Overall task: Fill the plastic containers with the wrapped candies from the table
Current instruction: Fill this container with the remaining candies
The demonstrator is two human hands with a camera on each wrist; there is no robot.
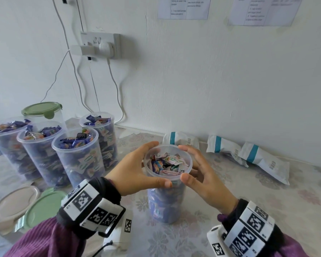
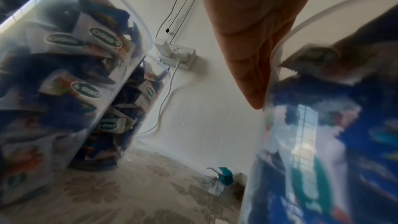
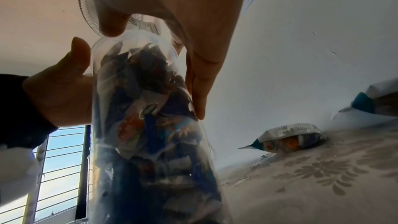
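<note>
Head view: floral tablecloth, white wall, wall socket.

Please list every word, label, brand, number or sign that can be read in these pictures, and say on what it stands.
No text can be read with certainty.
Wall papers: printed tables, too small.
Candy wrappers: green oval logo, letters blurred.
White bags: barcodes only, digits too small.
Wristbands: black-and-white square code markers, no words.

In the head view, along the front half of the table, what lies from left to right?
Beige round lid → green round lid → left hand → clear plastic container of wrapped candies gripped at the rim → right hand → white candy bag with teal stripe.
</note>
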